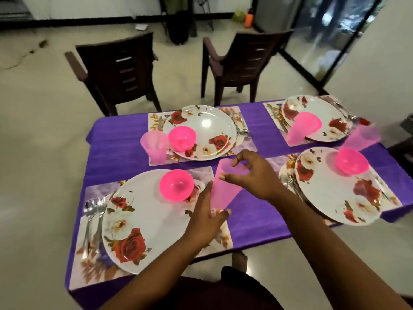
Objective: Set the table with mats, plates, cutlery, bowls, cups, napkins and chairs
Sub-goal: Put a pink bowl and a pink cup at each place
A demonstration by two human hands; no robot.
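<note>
A table with a purple cloth (120,151) filled the middle of the frame. Four flowery mats lay on it: upper middle (154,121), upper right (273,115), lower left (93,260) and lower right (276,163).

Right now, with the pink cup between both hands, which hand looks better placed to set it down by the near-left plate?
Left, probably. The left hand grips the pink cup low at its base, beside the near-left plate. The right hand only pinches the rim from above.
</note>
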